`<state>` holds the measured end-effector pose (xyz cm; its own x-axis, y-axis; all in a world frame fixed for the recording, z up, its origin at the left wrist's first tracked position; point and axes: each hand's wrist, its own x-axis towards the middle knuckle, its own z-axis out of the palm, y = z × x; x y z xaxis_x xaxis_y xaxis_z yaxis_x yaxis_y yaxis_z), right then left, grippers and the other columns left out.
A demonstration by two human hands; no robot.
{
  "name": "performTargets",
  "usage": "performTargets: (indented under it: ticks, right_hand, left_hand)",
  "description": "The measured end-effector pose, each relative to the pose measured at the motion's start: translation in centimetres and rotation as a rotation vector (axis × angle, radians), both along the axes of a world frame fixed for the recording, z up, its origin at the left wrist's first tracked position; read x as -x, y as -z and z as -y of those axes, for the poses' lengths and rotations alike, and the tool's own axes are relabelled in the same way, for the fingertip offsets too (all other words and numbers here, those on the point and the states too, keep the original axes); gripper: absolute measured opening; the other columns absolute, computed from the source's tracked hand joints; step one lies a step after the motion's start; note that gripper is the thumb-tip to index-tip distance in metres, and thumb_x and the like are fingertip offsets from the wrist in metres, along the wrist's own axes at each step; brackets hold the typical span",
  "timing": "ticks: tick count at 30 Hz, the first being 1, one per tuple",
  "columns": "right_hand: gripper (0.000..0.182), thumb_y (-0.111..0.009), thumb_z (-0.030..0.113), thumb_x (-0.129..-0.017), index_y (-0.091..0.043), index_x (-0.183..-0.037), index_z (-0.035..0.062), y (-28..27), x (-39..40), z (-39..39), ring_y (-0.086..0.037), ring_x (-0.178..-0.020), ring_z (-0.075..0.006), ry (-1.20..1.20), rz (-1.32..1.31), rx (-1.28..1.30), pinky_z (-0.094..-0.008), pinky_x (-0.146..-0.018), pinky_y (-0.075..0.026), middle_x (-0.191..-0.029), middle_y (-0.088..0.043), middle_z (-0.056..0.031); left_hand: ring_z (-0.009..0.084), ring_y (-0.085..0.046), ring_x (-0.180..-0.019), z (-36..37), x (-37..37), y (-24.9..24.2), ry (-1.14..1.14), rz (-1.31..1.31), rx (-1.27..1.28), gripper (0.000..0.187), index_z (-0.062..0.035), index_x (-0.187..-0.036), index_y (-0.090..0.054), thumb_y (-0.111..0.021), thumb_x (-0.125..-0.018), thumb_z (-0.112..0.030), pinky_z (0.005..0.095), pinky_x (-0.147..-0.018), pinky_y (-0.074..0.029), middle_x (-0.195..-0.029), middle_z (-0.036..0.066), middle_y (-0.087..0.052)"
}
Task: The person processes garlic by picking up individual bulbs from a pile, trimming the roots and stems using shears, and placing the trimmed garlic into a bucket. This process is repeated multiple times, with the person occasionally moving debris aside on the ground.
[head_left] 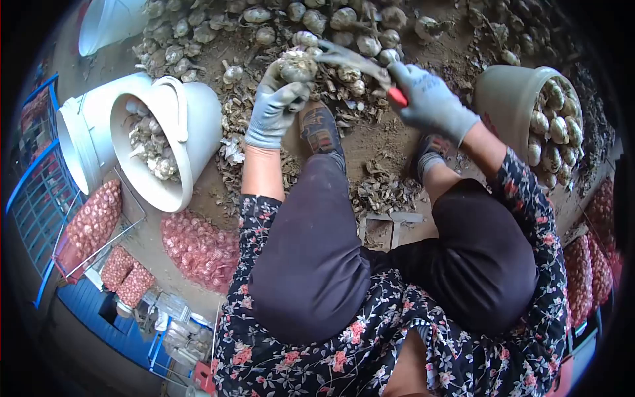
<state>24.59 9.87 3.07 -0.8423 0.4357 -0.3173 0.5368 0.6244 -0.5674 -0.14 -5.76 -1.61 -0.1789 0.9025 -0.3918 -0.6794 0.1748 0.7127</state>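
Fingers of the left hand [272, 109] curl round a bulb [299, 69] and pinch it; those of the right hand [433, 99] are closed together round the red grip [397, 97] of the tool [357, 61]. The bulb is up in front of the left shoe [319, 129], between the hand and the metal of the tool, over ground strewn with husks [383, 188].

The worst risk, as I judge it, is a cut: the metal end lies close to the left fingertips, so a slip of the tool or a roll of the bulb could bring it onto the glove [264, 132], which looks thin. Dry skin flaking off could loosen the pinch and let the bulb drop among the husks. A bulb squeezed too hard, or caught too deep by the metal, could split or be nicked.

The tool is smeared by blur, so its edge, its exact shape and whether it touches the bulb cannot be told. The fingers hide the bulb's underside, and the right palm covers part of the grip. The pile [314, 22] is cut off at the top, the right shoe [436, 144] is partly hidden by the leg [486, 251], and how deep the bulbs lie in the left bucket [206, 119] and the right bucket [504, 99] is unclear.
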Motion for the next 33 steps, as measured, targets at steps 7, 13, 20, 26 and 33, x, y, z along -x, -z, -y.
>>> performTargets:
  ticks: [7, 13, 20, 26, 33]
  right_hand:
    - [0.044, -0.059, 0.032, -0.085, -0.045, -0.116, 0.0043, -2.5, 1.2, 1.2, -0.057, -0.094, -0.0323, -0.082, 0.114, -0.348, -0.0458, -0.077, -0.045, -0.105, -0.054, -0.0161]
    - [0.044, -0.060, 0.031, -0.084, -0.044, -0.116, 0.0051, -2.3, 2.4, 0.9, -0.057, -0.096, -0.0328, -0.081, 0.100, -0.306, -0.0464, -0.079, -0.045, -0.107, -0.051, -0.0161]
    - [0.042, -0.058, 0.036, -0.085, -0.045, -0.111, 0.0052, -1.1, 1.0, 1.1, -0.060, -0.089, -0.0321, -0.139, 0.168, -0.267, -0.0455, -0.076, -0.045, -0.096, -0.056, -0.0158]
    - [0.033, -0.062, 0.020, -0.079, -0.045, -0.102, 0.0049, -0.2, 0.4, 2.3, -0.060, -0.081, -0.0347, -0.101, 0.087, -0.204, -0.0464, -0.072, -0.046, -0.084, -0.058, -0.0165]
    - [0.027, -0.058, 0.025, -0.084, -0.043, -0.095, 0.0046, 1.3, -0.3, 2.1, -0.064, -0.075, -0.0389, 0.086, 0.077, 0.040, -0.0484, -0.067, -0.050, -0.074, -0.063, -0.0201]
  left_hand:
    - [0.0112, -0.060, -0.083, -3.3, -2.3, -5.0, 0.042, -0.348, 0.045, 0.049, -0.0009, -0.115, -0.050, -0.070, -0.071, -0.001, 0.0239, -0.073, -0.050, -0.099, 0.006, -0.061]
    - [0.0093, -0.057, -0.090, -3.4, -2.2, -5.9, -0.055, -0.275, 0.167, 0.054, 0.0014, -0.115, -0.052, -0.076, -0.067, -0.004, 0.0236, -0.081, -0.048, -0.098, 0.004, -0.060]
    - [0.0095, -0.057, -0.094, -3.5, -1.8, -5.7, 0.160, -0.741, 0.079, 0.060, 0.0006, -0.116, -0.053, -0.081, -0.064, -0.009, 0.0252, -0.084, -0.048, -0.103, 0.004, -0.061]
    - [0.0095, -0.059, -0.091, -3.4, -2.5, -5.4, 0.247, -1.073, 0.113, 0.059, 0.0009, -0.114, -0.054, -0.082, -0.064, -0.013, 0.0251, -0.081, -0.049, -0.101, 0.005, -0.063]
    - [0.0086, -0.059, -0.085, -3.7, -3.2, -5.9, 0.305, -0.813, 0.186, 0.050, -0.0009, -0.110, -0.058, -0.079, -0.067, -0.015, 0.0244, -0.077, -0.049, -0.096, 0.004, -0.063]
